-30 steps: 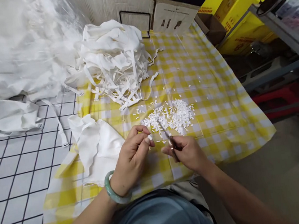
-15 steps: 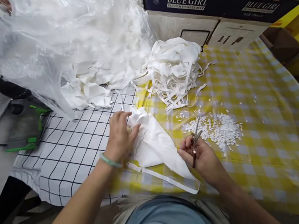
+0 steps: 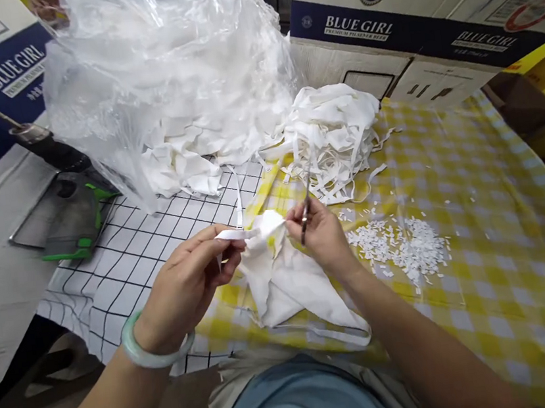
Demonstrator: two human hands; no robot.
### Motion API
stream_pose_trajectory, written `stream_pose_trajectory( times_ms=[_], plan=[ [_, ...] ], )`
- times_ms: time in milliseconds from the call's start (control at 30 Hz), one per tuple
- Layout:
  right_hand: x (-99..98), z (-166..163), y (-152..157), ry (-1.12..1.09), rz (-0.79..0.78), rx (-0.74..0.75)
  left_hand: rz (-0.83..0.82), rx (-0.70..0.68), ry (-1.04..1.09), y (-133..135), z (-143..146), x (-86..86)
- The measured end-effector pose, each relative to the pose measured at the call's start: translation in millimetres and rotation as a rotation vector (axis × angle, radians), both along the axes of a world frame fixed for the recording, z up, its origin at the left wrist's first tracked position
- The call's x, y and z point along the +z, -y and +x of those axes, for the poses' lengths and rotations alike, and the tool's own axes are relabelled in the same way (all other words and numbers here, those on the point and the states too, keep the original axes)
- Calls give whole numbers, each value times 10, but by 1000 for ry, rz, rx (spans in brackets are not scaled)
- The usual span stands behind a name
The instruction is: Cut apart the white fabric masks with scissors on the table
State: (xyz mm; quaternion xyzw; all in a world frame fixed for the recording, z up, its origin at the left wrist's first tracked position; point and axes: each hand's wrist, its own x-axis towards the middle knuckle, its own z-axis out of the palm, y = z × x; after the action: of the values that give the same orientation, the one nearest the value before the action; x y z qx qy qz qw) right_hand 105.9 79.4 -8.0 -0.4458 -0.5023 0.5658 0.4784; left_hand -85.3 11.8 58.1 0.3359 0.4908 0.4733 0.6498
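Head view: left hand [image 3: 187,280] pinches the strap [image 3: 236,234] of limp, creased white cloth [image 3: 290,284]; right hand [image 3: 325,240] grips scissors [image 3: 306,216].

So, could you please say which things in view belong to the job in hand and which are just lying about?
Apparently part of the job:
white strap, in the left hand
scissors, in the right hand
white cloth
white scraps, probably cuttings
cloth heap

Apparently lying about:
Blue Girl cartons
grey-and-green object
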Motion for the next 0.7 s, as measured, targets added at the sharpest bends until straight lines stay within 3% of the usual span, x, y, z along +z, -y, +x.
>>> stream_pose_trajectory(
  times_ms=[133,267,400,533,633,700],
  plan=[
    [166,95,34,-47,12,125,-152,-166,169,66,-138,-141],
    [90,-48,328,146,59,319,-91,-151,161,209,-151,-131],
    [-51,-168,423,277,117,183,-111,-224,201,299,-194,-98],
    [70,-58,277,154,194,107,-173,-334,144,298,-196,-184],
    [185,44,242,142,228,173,-110,-373,-36,272,-152,-203],
    [189,58,270,168,221,276,-66,-323,-101,255,-156,-154]
  ],
)
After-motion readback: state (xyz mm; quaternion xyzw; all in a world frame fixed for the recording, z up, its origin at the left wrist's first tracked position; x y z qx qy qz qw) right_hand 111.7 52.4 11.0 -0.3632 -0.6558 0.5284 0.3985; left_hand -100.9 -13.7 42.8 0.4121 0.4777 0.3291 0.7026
